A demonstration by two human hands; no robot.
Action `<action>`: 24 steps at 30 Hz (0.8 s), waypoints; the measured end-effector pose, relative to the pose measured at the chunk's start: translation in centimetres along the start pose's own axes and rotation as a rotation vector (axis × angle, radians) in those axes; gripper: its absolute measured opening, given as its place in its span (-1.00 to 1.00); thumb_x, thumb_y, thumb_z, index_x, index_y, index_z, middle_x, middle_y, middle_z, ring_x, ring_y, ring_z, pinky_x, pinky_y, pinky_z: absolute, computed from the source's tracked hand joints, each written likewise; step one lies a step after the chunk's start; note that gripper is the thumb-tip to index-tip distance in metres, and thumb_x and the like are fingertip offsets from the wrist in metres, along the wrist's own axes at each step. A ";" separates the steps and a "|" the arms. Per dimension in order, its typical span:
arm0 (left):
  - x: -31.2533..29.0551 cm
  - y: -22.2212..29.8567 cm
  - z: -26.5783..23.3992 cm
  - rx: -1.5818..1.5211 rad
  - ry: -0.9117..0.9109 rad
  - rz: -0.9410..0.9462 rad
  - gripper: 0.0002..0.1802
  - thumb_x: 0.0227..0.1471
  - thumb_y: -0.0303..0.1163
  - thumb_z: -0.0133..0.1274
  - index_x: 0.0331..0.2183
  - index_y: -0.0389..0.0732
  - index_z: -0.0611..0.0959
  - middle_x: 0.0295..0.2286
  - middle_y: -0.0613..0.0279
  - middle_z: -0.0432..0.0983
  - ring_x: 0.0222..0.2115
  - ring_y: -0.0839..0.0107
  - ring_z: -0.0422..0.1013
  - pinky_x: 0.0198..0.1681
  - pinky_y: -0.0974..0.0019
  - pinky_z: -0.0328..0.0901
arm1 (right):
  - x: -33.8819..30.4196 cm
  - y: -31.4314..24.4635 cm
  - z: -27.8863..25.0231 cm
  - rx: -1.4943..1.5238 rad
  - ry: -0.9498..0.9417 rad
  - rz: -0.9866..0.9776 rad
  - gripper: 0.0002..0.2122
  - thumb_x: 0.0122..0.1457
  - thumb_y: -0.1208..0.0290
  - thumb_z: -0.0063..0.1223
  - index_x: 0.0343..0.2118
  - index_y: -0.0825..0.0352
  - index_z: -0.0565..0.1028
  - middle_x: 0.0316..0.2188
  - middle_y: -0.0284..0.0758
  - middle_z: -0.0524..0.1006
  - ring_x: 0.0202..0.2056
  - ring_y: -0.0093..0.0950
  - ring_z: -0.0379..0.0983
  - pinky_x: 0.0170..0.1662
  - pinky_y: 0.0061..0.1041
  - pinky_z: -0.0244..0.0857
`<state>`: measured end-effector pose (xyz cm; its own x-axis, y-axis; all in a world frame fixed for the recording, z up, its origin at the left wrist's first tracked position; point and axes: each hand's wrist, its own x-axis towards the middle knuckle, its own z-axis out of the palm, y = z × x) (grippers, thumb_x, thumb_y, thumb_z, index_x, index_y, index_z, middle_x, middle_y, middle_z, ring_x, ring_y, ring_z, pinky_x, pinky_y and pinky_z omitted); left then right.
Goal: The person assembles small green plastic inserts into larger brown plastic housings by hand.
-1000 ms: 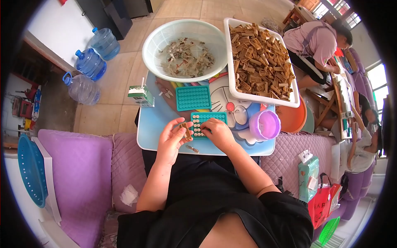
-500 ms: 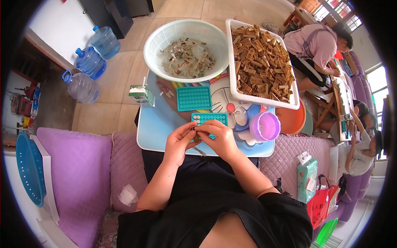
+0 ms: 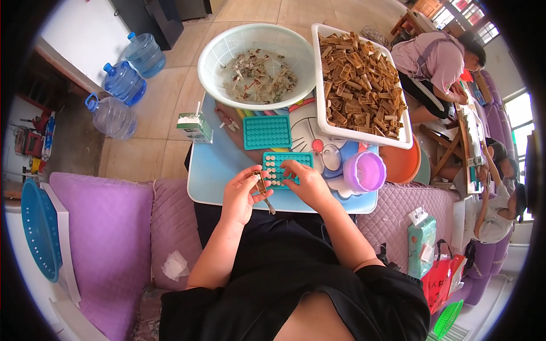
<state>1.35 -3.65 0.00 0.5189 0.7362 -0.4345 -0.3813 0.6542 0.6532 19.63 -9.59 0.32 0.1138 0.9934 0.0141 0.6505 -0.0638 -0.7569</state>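
Observation:
My left hand (image 3: 240,193) grips a narrow brown trough-shaped piece (image 3: 261,183), tilted, with a thin greyish end (image 3: 271,208) sticking out below toward me. My right hand (image 3: 306,183) hovers over the nearer teal pitted tray (image 3: 305,156), its thumb and forefinger curved and apart; nothing shows between them. Small white round discs (image 3: 271,165) fill several pits at this tray's left side. Just beyond it lies a second teal pitted tray (image 3: 267,132), with no white discs visible in it.
Beyond the trays stand a pale round basin (image 3: 206,79) of tangled bits and a white tub (image 3: 320,85) heaped with brown pieces (image 3: 361,85). A purple cup (image 3: 364,171) is at right; pliers (image 3: 228,120) and a small carton (image 3: 194,128) at left. People work at far right.
My hands have parted. The right moved off the brown piece to the nearer teal tray, while the left keeps the piece and has turned it so its hollow side shows.

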 end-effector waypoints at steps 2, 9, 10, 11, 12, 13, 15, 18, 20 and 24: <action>0.2 0.1 0.2 -0.015 0.003 -0.001 -0.71 0.08 -0.48 -0.09 -0.13 -0.33 0.45 -0.26 0.07 0.46 -0.29 0.34 0.44 -0.25 0.16 0.45 | -0.3 1.4 1.1 0.004 -0.009 -0.025 -0.68 -0.07 0.55 0.08 -0.18 0.23 0.38 -0.47 -0.27 0.50 -0.34 -0.25 0.45 -0.29 -0.32 0.32; 0.3 -0.1 0.6 -0.040 -0.013 0.035 -0.71 0.08 -0.49 -0.08 -0.12 -0.32 0.45 -0.27 0.09 0.47 -0.30 0.36 0.45 -0.25 0.18 0.45 | -0.5 1.3 1.2 -0.039 -0.063 -0.028 -0.69 -0.09 0.57 0.08 -0.22 0.27 0.40 -0.50 -0.28 0.49 -0.44 -0.27 0.47 -0.38 -0.37 0.34; 0.3 -0.2 0.7 -0.026 -0.019 0.032 -0.72 0.08 -0.49 -0.08 -0.12 -0.32 0.45 -0.27 0.09 0.47 -0.30 0.36 0.45 -0.25 0.19 0.45 | -0.5 1.4 1.1 -0.047 -0.047 -0.036 -0.72 -0.09 0.58 0.09 -0.24 0.29 0.41 -0.51 -0.28 0.49 -0.46 -0.31 0.48 -0.40 -0.41 0.35; 0.4 -0.2 0.8 -0.024 -0.023 0.031 -0.72 0.08 -0.49 -0.08 -0.12 -0.32 0.45 -0.27 0.09 0.47 -0.30 0.36 0.45 -0.25 0.19 0.45 | -0.5 1.4 0.9 -0.048 -0.043 -0.034 -0.72 -0.09 0.58 0.09 -0.24 0.29 0.41 -0.51 -0.28 0.49 -0.46 -0.31 0.48 -0.40 -0.41 0.35; 0.4 -0.2 1.0 0.020 -0.010 0.016 -0.72 0.08 -0.49 -0.08 -0.12 -0.31 0.46 -0.26 0.09 0.47 -0.30 0.37 0.45 -0.25 0.21 0.45 | -0.5 1.2 0.6 0.117 0.019 -0.015 -0.75 -0.09 0.60 0.10 -0.28 0.32 0.42 -0.51 -0.29 0.49 -0.46 -0.37 0.48 -0.40 -0.45 0.35; 0.5 -0.2 1.1 0.063 0.003 0.001 -0.72 0.08 -0.49 -0.08 -0.12 -0.31 0.47 -0.26 0.08 0.48 -0.30 0.38 0.45 -0.25 0.22 0.46 | -0.5 1.0 0.3 0.281 0.082 0.005 -0.78 -0.09 0.61 0.12 -0.31 0.35 0.43 -0.51 -0.30 0.49 -0.47 -0.42 0.49 -0.40 -0.50 0.35; 0.4 -0.3 1.5 0.102 -0.032 -0.016 -0.71 0.08 -0.49 -0.07 -0.12 -0.32 0.47 -0.26 0.08 0.48 -0.30 0.38 0.45 -0.25 0.22 0.46 | -0.6 -0.4 -0.3 0.336 0.173 -0.011 -0.81 -0.09 0.66 0.11 -0.35 0.37 0.44 -0.50 -0.33 0.49 -0.44 -0.52 0.47 -0.37 -0.56 0.35; 0.2 -0.6 1.9 0.173 -0.111 -0.053 -0.70 0.08 -0.50 -0.06 -0.11 -0.33 0.47 -0.27 0.11 0.50 -0.30 0.42 0.46 -0.24 0.25 0.46 | -0.8 -2.3 -1.1 0.327 0.255 -0.112 -0.82 -0.10 0.72 0.10 -0.40 0.38 0.44 -0.45 -0.32 0.49 -0.41 -0.54 0.47 -0.34 -0.58 0.36; 0.1 -0.5 2.7 0.198 -0.151 -0.036 -0.69 0.09 -0.51 -0.06 -0.08 -0.33 0.46 -0.28 0.14 0.50 -0.28 0.43 0.46 -0.23 0.28 0.45 | -0.5 -2.9 -1.1 0.126 0.267 -0.352 -0.84 -0.09 0.70 0.11 -0.41 0.37 0.44 -0.42 -0.29 0.48 -0.41 -0.44 0.47 -0.33 -0.53 0.37; 0.2 -0.5 2.8 0.253 -0.141 -0.022 -0.68 0.10 -0.50 -0.07 -0.07 -0.33 0.45 -0.26 0.17 0.49 -0.26 0.44 0.46 -0.21 0.30 0.44 | -0.5 -2.4 -1.0 0.165 0.224 -0.323 -0.83 -0.07 0.68 0.11 -0.38 0.36 0.43 -0.43 -0.27 0.49 -0.41 -0.37 0.47 -0.34 -0.49 0.37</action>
<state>3.78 -4.31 1.30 0.6327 0.6795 -0.3713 -0.1747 0.5925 0.7864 18.74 -10.01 2.79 0.0962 0.9134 0.3955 0.5524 0.2816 -0.7846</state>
